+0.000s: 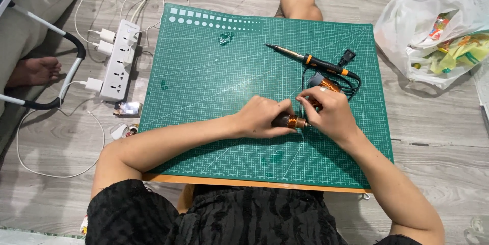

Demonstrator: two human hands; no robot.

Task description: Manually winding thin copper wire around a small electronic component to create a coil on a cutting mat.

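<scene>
A small cylindrical part wound with glossy copper-coloured wire (pixel 294 121) is gripped between both hands at the middle of a green gridded cutting mat (pixel 204 97), the left hand (pixel 265 117) closed around its dark end and the right hand (pixel 331 112) pinching the other. The winding appears to be under adjustment; fine fingertip control is judged necessary next. An orange-and-black soldering iron (pixel 310 61) lies just beyond, a white power strip (pixel 119 59) on the grey wood-grain floor.

Head view, steeply downward (close)
</scene>
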